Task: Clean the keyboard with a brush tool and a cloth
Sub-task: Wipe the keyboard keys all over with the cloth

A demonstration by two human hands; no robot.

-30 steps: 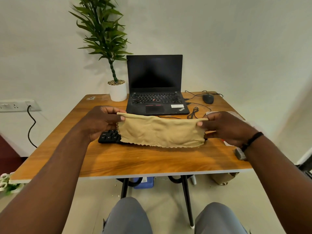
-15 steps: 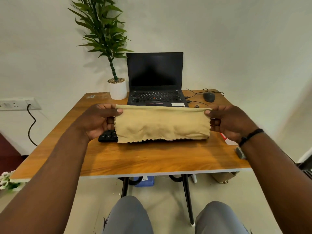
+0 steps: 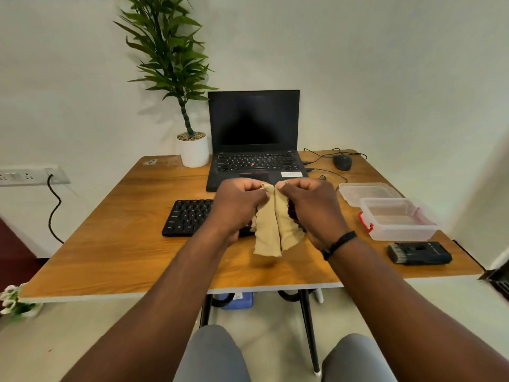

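A tan cloth (image 3: pixel 272 230) hangs folded in half between my hands, above the middle of the wooden desk (image 3: pixel 124 257). My left hand (image 3: pixel 237 208) pinches one top corner and my right hand (image 3: pixel 311 208) pinches the other, the two corners held together. A black keyboard (image 3: pixel 188 217) lies on the desk beneath; my hands and the cloth hide its right part. A black brush tool case (image 3: pixel 420 253) lies near the desk's right front edge.
A black laptop (image 3: pixel 254 150) stands open at the back, with a potted plant (image 3: pixel 192 148) to its left and a mouse (image 3: pixel 342 162) with cables to its right. A clear plastic box (image 3: pixel 396 223) and its lid (image 3: pixel 367 191) sit at the right.
My hands came together from a wide stretch, folding the cloth in half so it now hangs vertically. The view shifted, and the plastic box and tool case came into sight.
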